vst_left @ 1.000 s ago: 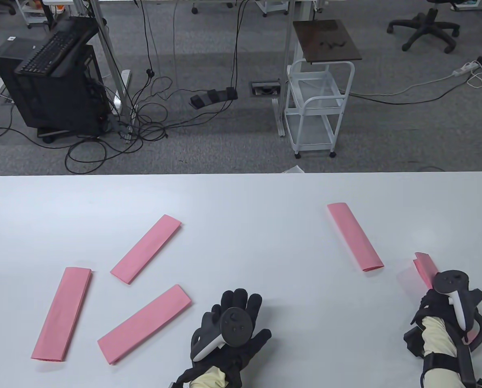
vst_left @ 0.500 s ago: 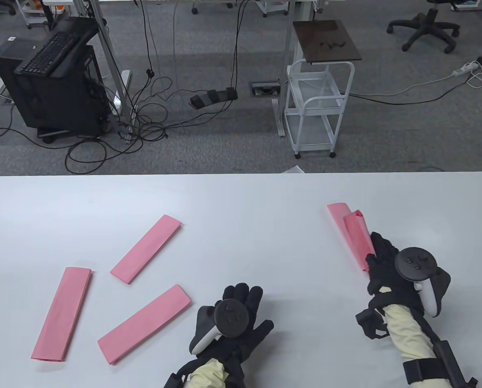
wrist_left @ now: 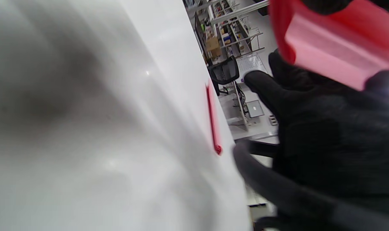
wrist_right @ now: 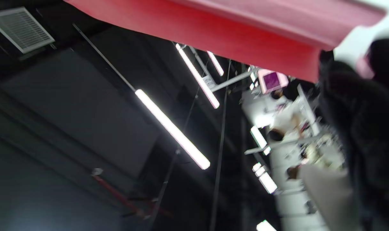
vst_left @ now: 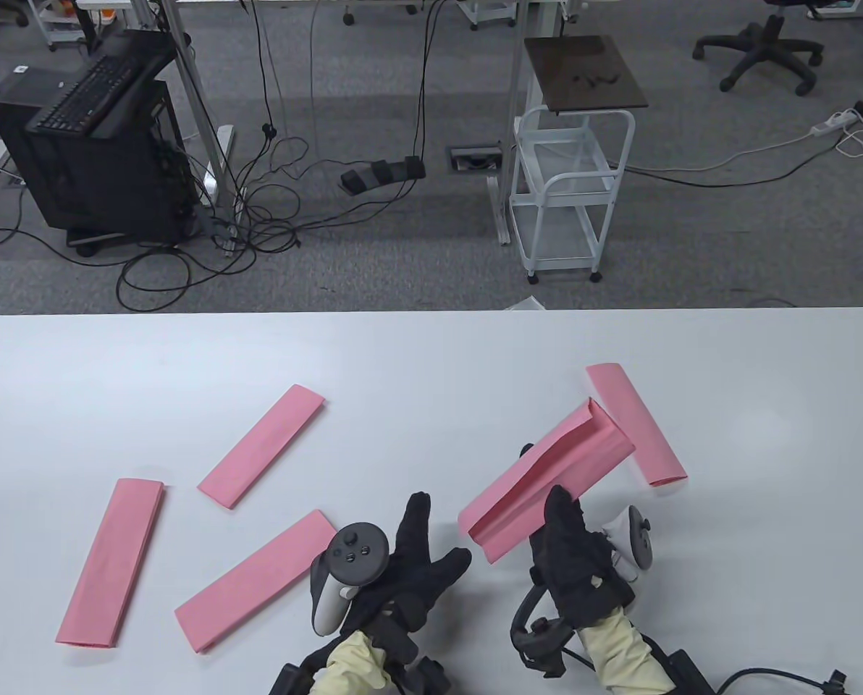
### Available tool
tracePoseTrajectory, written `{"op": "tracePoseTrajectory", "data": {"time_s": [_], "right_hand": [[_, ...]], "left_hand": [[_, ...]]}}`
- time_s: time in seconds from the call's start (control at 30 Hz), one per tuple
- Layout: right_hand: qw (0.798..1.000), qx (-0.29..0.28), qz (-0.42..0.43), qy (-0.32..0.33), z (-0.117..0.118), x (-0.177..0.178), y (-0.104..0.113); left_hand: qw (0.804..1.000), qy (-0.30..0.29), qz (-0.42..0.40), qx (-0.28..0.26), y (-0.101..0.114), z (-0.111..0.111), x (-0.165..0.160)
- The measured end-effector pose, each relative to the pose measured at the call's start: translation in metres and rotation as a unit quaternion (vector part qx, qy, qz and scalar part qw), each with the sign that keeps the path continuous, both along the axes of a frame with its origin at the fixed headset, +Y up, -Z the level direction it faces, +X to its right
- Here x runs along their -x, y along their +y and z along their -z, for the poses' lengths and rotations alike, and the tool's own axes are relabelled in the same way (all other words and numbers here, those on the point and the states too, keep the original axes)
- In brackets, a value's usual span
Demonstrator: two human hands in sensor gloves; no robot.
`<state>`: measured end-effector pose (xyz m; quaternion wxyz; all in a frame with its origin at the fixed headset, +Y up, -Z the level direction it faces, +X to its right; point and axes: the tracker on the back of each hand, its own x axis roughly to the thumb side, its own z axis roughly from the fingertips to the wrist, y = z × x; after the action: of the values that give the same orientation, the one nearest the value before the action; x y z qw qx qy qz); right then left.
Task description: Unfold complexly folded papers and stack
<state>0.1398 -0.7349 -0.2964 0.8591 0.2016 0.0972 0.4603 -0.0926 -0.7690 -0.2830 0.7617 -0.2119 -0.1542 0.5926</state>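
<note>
Right hand grasps a half-opened, creased pink paper over bare white table toward twelve o'clock; left hand hangs released.

Five pink folded papers, apparently; two gloved hands.

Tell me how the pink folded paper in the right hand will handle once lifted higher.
Probably light: the right hand holds the pink folded paper by one edge. Likely floppy: its layers already gape open. It may sag at the far end.
</note>
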Motion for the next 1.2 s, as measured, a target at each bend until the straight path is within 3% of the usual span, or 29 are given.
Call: {"op": "tracePoseTrajectory", "data": {"time_s": [0.1,0.17,0.27,0.33,0.5,0.57,0.63,0.77,0.83,0.97,1.13,1.2], "right_hand": [[0.999,-0.01,-0.001,0.04,-0.002,0.007,-0.007],[0.999,-0.01,-0.022,0.048,-0.003,0.01,-0.012],[0.997,-0.002,-0.035,0.066,-0.003,0.013,-0.013],[0.996,-0.002,-0.058,0.065,-0.002,0.012,-0.013],[0.996,0.012,-0.069,-0.056,0.006,-0.019,-0.006],[0.979,-0.007,-0.155,-0.132,0.009,-0.032,0.0],[0.949,-0.036,-0.263,-0.17,0.012,-0.041,0.008],[0.911,-0.075,-0.379,-0.143,0.018,-0.049,0.015],[0.914,-0.074,-0.37,-0.149,0.019,-0.052,0.013],[0.941,-0.031,-0.299,-0.157,0.022,-0.056,0.006],[0.947,0.014,-0.261,-0.189,0.023,-0.062,-0.001],[0.942,0.018,-0.266,-0.204,0.022,-0.062,0.0]], "left_hand": [[0.989,-0.027,-0.124,0.074,-0.006,-0.001,-0.006],[0.98,-0.015,-0.178,0.091,-0.007,-0.001,-0.008],[0.971,0.09,-0.204,0.081,-0.007,-0.004,0.0],[0.97,0.137,-0.194,0.042,-0.002,-0.002,0.01],[0.969,0.201,-0.14,-0.035,0.018,0.007,0.051],[0.971,0.213,-0.093,-0.054,0.024,0.008,0.065],[0.974,0.208,-0.047,-0.077,0.029,0.009,0.071],[0.981,0.174,-0.011,-0.088,0.035,0.011,0.071],[0.983,0.161,0.001,-0.087,0.034,0.011,0.07],[0.986,0.144,0.023,-0.085,0.032,0.012,0.066],[0.986,0.133,0.058,-0.08,0.03,0.012,0.063],[0.983,0.134,0.114,-0.059,0.031,0.011,0.063]]}}
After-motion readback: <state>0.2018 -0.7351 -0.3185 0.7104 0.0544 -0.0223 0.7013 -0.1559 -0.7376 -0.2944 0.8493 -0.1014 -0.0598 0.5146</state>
